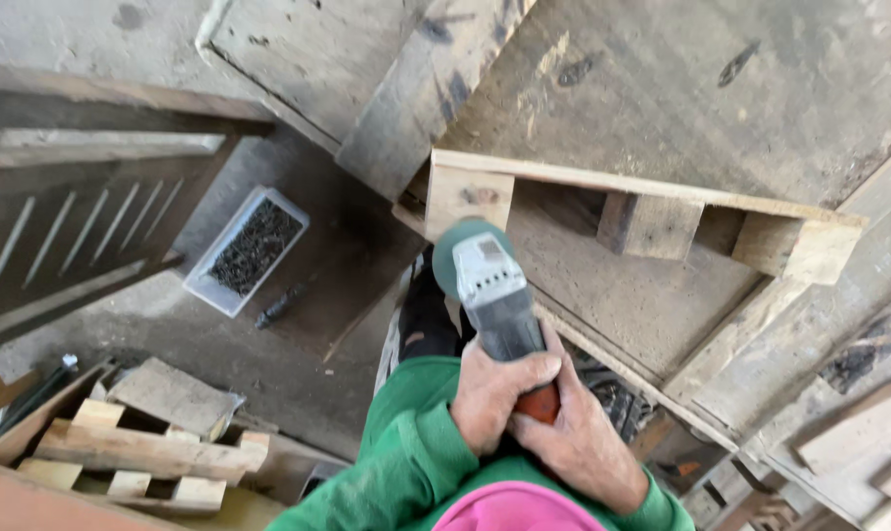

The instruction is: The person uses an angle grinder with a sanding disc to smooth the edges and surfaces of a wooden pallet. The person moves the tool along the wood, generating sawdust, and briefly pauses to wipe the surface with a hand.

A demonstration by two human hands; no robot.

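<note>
Angle grinder [492, 295]: grey body, green head, red rear section, held low before the person, just beside a wooden pallet [652, 211]. Long axis runs from the hands up toward the pallet's corner block. Left hand [494, 393] and right hand [578, 438] each have their grip clenched round its rear. White tray [247, 252] on the floor holds dark nails.

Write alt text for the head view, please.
Seen from above, both hands, left hand and right hand, hold a grey and green power tool near a wooden pallet. A plastic tray of dark nails lies on the concrete floor.
</note>
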